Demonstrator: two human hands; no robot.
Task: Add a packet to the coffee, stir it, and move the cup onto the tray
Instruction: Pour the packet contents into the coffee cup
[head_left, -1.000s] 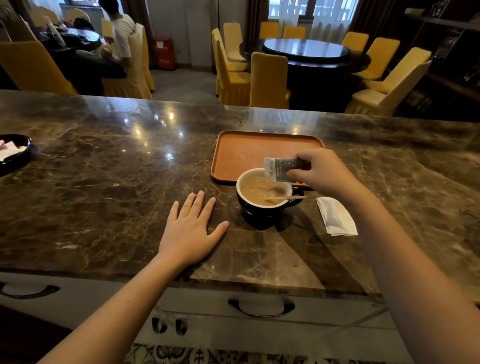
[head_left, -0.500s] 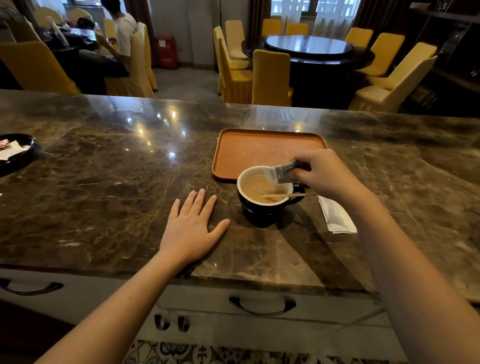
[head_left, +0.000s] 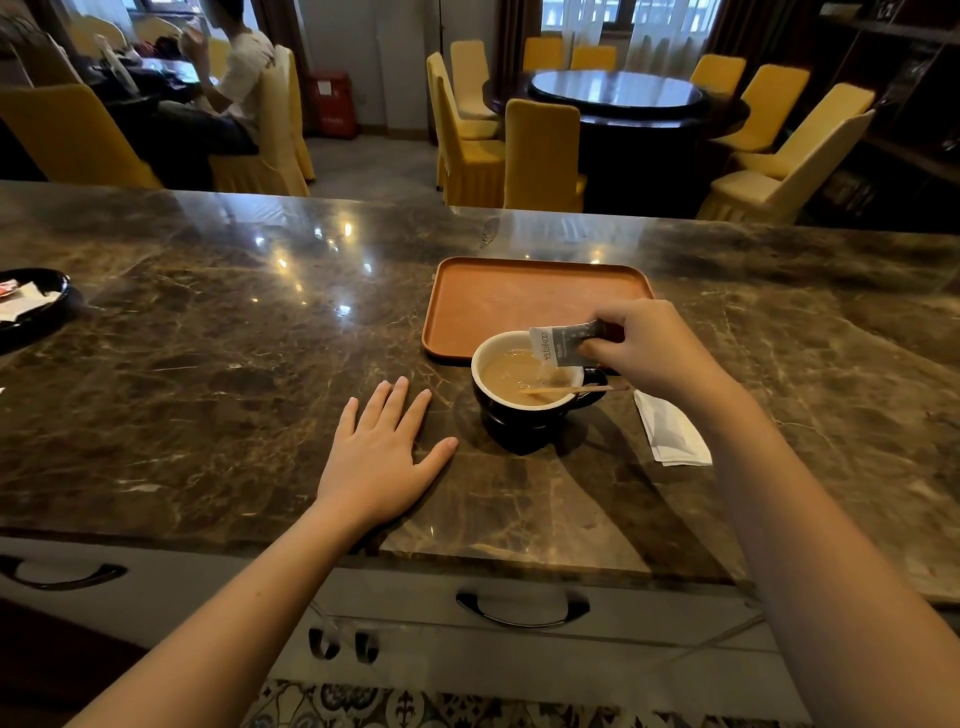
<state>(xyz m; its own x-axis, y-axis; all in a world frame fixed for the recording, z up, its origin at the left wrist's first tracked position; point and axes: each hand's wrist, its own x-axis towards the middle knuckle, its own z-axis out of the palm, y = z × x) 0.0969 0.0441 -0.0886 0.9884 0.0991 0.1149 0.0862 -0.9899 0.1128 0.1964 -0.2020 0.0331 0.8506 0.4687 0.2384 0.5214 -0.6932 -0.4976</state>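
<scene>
A polished brown marble surface (head_left: 208, 395) is spanning the whole foreground, with yellow-covered chairs (head_left: 543, 156) and a round dark table (head_left: 618, 91) standing beyond its far edge. On the surface an orange rectangular tray (head_left: 519, 296) is lying empty, its near edge just behind the cup. The left hand (head_left: 376, 457) is resting flat on the surface, palm down with fingers spread and holding nothing, near the cup's left side but apart from it. The right hand (head_left: 649, 348) is hovering over the cup's handle side, its fingers pinching one end of the packet. The black cup (head_left: 524, 410), white inside, is standing on the surface, not on the tray, and is holding pale brown coffee (head_left: 511, 374). A folded white napkin (head_left: 670, 431) is lying just right of the cup. The grey-and-white packet (head_left: 558, 343) is tilting down over the coffee, its torn end just above the liquid; the printed letters read roughly "ys talkoo", the remaining print being too small to read. A thin wooden stirrer (head_left: 576, 389) is lying across the cup's rim, one end in the coffee.
</scene>
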